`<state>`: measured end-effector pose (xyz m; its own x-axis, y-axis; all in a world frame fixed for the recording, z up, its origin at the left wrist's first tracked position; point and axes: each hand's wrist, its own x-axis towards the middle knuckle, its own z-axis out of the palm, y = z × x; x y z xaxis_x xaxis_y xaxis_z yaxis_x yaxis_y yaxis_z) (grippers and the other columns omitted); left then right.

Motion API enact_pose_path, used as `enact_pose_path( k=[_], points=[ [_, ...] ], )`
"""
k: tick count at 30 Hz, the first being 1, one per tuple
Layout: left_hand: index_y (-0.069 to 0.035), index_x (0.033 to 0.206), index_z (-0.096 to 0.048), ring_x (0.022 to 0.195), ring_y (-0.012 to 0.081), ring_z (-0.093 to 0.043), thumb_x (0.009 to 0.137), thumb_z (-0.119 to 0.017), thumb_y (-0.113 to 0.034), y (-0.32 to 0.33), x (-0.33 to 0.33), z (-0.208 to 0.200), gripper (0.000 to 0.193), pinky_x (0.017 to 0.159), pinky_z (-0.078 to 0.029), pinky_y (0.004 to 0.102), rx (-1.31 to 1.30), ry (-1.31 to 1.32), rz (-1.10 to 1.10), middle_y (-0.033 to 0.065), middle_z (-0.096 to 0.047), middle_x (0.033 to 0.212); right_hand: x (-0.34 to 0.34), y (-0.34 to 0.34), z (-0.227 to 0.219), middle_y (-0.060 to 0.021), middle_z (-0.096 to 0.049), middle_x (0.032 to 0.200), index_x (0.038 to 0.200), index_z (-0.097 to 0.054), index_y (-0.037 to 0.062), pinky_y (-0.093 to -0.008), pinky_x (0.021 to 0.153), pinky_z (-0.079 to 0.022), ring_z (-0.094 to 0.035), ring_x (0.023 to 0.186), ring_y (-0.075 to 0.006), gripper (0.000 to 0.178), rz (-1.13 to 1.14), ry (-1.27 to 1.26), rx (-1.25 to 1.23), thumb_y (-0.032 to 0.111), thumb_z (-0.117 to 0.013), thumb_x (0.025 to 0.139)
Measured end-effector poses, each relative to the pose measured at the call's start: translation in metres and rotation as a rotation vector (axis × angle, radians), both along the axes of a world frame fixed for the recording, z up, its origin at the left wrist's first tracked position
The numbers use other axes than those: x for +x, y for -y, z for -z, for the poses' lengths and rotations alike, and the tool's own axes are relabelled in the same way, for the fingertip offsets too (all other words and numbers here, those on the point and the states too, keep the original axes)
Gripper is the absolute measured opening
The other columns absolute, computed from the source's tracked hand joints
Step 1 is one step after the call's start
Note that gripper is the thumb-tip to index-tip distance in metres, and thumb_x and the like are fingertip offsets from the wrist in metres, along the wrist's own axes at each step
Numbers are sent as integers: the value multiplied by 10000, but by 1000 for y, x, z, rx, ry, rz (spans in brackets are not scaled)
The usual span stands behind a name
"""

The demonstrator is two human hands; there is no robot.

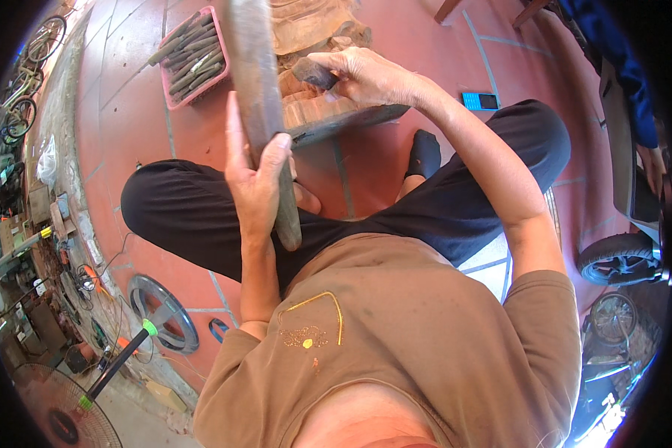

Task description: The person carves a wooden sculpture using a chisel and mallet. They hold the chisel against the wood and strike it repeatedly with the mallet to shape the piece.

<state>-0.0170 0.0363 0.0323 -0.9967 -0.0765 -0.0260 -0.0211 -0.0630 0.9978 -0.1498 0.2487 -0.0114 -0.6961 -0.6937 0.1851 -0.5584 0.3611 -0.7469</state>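
My left hand (pixel 257 179) is closed around a long, grey-brown wooden club (pixel 255 82). The club stands nearly upright in the picture, its wide end cut off at the top edge and its narrow end over my lap. A dark, stubby stick (pixel 315 73) with a blunt end is gripped in my right hand (pixel 362 75); the rest of it is hidden by the fingers. That hand is over the near part of a carved wooden block (pixel 317 26), which lies on the floor before my crossed legs. The club hides the block's left side.
A pink basket (pixel 173 93) of dark sticks stands left of the block. A blue keypad phone (pixel 479 101) lies on the red tiles by my left-side-opposite knee. At lower left is a standing fan (pixel 67 418) with a round base (pixel 181 340). Wheels (pixel 618 257) stand at right, near another person's hand (pixel 652 168).
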Motion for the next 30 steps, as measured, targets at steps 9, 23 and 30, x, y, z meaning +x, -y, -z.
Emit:
enact_pose_path(
  k=[9, 23, 30],
  points=[
    [-60, 1634, -221, 657, 89, -550, 960, -640, -58, 14, -12, 28, 794, 566, -471, 233, -363, -91, 84, 61, -605, 918, -6, 4, 8, -201, -717, 1117, 1388, -563, 103, -476, 902, -534, -687, 1062, -368, 594, -4, 35, 90, 93, -746, 823],
    [-55, 1628, -221, 658, 94, -561, 986, -638, -112, 12, -7, 18, 767, 548, -489, 232, 104, 66, -95, 36, -568, 826, -31, 2, 13, -168, -689, 994, 1249, -587, 58, -414, 903, -527, -671, 971, -301, 431, 82, 248, 22, 120, -752, 856],
    [-53, 1619, -254, 656, 101, -578, 991, -639, -141, 10, -8, 24, 742, 544, -499, 238, 76, 72, -45, 49, -587, 829, -11, -10, 11, -60, -650, 988, 1222, -540, 8, -378, 924, -529, -651, 1001, -166, 400, 216, 219, -27, 124, -769, 915]
  ],
)
